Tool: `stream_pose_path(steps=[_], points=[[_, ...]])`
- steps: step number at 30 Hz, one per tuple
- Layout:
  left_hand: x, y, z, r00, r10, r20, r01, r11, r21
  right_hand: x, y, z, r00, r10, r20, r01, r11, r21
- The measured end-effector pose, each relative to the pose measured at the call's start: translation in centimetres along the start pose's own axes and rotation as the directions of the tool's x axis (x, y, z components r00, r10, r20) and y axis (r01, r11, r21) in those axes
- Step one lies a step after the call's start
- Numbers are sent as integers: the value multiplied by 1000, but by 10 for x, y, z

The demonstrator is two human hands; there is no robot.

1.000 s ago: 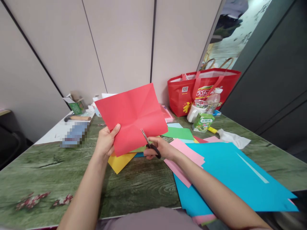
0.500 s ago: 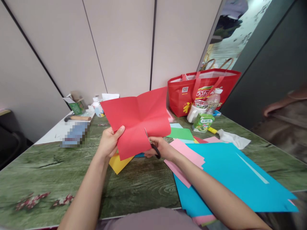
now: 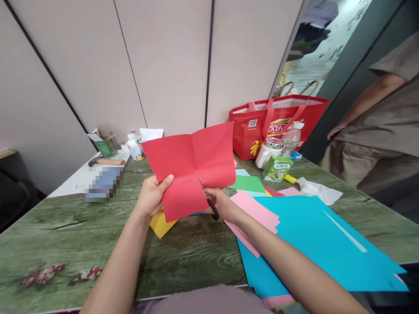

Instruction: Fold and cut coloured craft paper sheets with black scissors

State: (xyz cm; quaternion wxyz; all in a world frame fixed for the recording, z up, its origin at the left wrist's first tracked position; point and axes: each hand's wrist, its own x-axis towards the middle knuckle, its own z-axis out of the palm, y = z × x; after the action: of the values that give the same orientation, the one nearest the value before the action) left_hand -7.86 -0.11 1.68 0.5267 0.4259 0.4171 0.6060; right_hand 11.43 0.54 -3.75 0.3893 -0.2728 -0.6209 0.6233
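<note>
Above the green, wood-patterned table (image 3: 81, 235) the person holds up a red paper (image 3: 191, 168), lifted off the table top and tilted, with fold lines that cross near its middle. The left hand (image 3: 152, 198) grasps the paper at its lower left edge, the thumb pressed on the front side and the other fingers hidden behind the sheet. The right hand (image 3: 221, 204) is clenched around the black handles of the scissors (image 3: 207, 197). Their thin blades point upward and lie against the lower right edge of the red paper. I cannot tell how far the blades stand apart, because they are narrow and partly covered.

Under the two hands a yellow sheet (image 3: 160, 224) lies flat on the table. To the right of it lie pink sheets (image 3: 255, 209), and over them a large blue sheet (image 3: 314, 244) that reaches to the near edge of the table. A green sheet (image 3: 248, 183) lies just behind the right hand.

Further back, near the wall, stands a red bag (image 3: 278, 122). In front of it are a clear bottle (image 3: 291, 137), a white jar (image 3: 263, 155) and a small green carton (image 3: 276, 168), close together. A crumpled white tissue (image 3: 319, 189) lies beside the blue sheet. At the far left a tool with a wooden handle (image 3: 106, 162) rests near an open green box (image 3: 103, 144).

Another person (image 3: 386, 126) stands at the right side of the room, well apart from the paper, with one arm bent.
</note>
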Motion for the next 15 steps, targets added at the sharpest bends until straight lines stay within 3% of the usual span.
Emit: stream_pose_path(steps=[10,15], points=[[0,-2,0,999,13,39,-14,1000,28,1,5,3,994,-87,-68,88,996,15],[0,0,0,999,5,34,-6,999,33,0,6,3,996,-77,-40,77,997,7]])
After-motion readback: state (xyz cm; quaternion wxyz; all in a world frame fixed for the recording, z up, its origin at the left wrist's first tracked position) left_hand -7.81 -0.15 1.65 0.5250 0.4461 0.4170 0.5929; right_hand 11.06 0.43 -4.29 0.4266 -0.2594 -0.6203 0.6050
